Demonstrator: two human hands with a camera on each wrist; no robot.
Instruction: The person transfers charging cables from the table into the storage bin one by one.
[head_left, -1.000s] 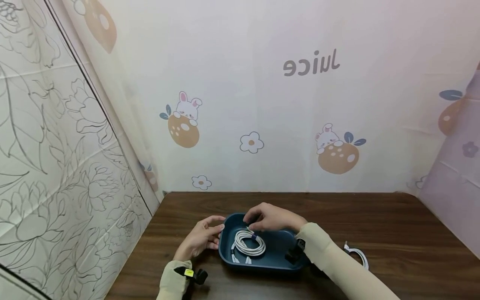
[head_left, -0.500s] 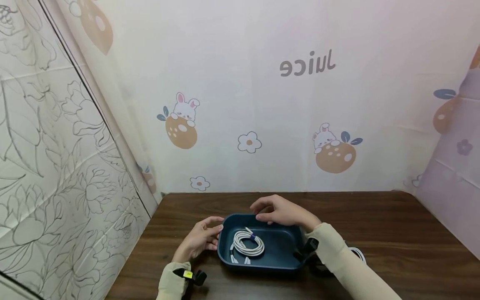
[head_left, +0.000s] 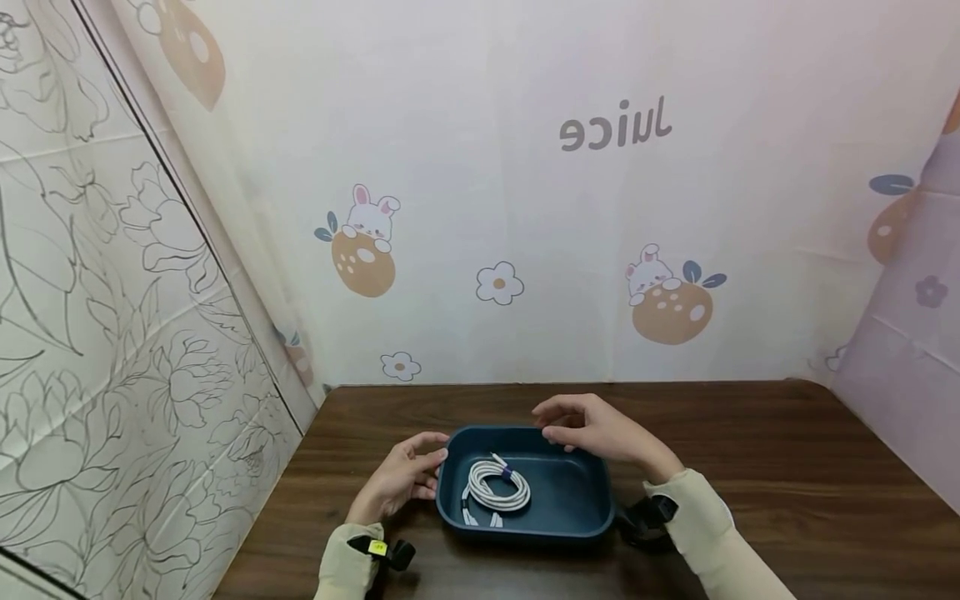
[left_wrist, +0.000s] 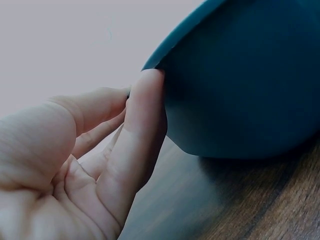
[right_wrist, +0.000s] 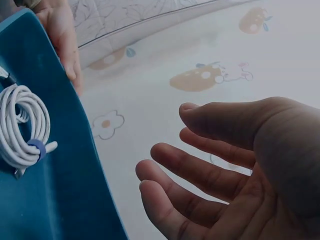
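A dark blue tray (head_left: pixel 562 500) with rounded corners stands on the table. Inside, toward its left end, lies a coiled white cable (head_left: pixel 498 487) with a purple tie; its connectors point toward the near wall. My left hand (head_left: pixel 401 475) touches the outside of the tray's left end, fingertips right at the rim, as the left wrist view also shows. Over the far right part of the rim hovers my right hand (head_left: pixel 600 429), its loosely bent fingers (right_wrist: pixel 200 170) holding nothing. Thumb and fingers are spread apart in the right wrist view.
The brown wooden table (head_left: pixel 787 467) extends right of the tray and meets a printed wall curtain (head_left: pixel 570 333) behind. A second curtain with line-drawn flowers (head_left: pixel 187 375) borders the left side. My right sleeve (head_left: pixel 712 533) covers part of the table at right.
My right hand has let go of the coiled cable, lifted away and moved right to the far rim. The left hand stays on the tray. A second white cable at right is now hidden behind my sleeve.
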